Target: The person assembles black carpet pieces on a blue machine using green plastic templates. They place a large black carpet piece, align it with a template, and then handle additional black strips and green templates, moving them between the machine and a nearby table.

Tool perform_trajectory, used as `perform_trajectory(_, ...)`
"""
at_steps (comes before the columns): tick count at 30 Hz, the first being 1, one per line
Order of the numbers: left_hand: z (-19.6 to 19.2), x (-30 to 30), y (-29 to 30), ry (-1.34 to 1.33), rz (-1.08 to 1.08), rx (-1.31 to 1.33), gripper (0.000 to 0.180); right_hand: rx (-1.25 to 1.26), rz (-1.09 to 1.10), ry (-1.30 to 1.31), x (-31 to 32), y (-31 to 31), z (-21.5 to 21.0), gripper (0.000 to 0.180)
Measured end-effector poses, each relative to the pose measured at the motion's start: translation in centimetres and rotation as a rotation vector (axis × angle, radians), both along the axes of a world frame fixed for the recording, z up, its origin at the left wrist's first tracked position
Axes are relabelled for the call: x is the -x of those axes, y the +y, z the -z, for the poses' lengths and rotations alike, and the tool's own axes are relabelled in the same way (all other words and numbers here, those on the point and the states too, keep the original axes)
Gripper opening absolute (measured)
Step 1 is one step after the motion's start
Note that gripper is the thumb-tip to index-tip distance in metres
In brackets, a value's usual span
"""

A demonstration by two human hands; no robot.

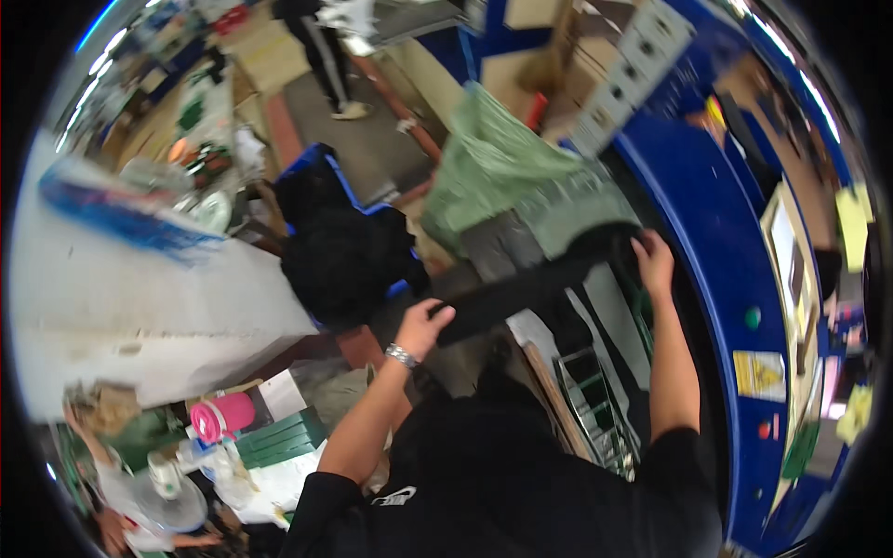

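A long black strip, which looks like cloth, (530, 290) is stretched between my two hands, slanting up to the right in front of my body. My left hand (423, 327), with a metal watch on the wrist, is closed on its near-left end. At its far-right end, my right hand (655, 264) pinches the strip beside the blue machine. A heap of black cloth (344, 256) lies in a blue crate (352, 191) beyond my left hand. Past the strip, a pale green plastic bag (493, 163) spreads open. Motion blurs the strip's edges.
The blue machine (679, 214) curves along my right side. A white surface (158, 307) stands at the left. Nearer me at the left are a pink jug (221, 416) and green blocks (282, 439). Another person (321, 56) stands at the back; someone else is at the lower left.
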State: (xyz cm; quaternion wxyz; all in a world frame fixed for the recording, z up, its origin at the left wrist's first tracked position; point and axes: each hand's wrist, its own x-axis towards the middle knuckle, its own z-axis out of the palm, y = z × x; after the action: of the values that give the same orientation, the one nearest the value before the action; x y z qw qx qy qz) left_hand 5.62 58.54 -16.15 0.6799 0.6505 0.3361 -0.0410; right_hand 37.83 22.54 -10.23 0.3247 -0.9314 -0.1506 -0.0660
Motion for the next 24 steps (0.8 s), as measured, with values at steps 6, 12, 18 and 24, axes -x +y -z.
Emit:
perform_trajectory(6,3.5,-1.4,-0.1,-0.122,-0.221,0.253,0.023,-0.061,-0.04,-0.074,-3.5,3.6,0.9,0.025)
perform_trajectory(12,3.6,-2.1,0.9,0.024,-0.252,0.237,0.033,-0.049,-0.004,-0.003,-6.8,5.9,3.5,0.034)
perform_trajectory(18,0.6,-4.9,-1.1,-0.057,-0.069,-0.285,0.033,0.267,-0.095,-0.115,2.2,-3.0,-1.7,0.063)
perform_trajectory(24,-6.6,-19.1,-11.8,-0.138,0.331,0.251,0.032,0.476,0.046,0.291,9.2,-9.6,-3.0,0.083)
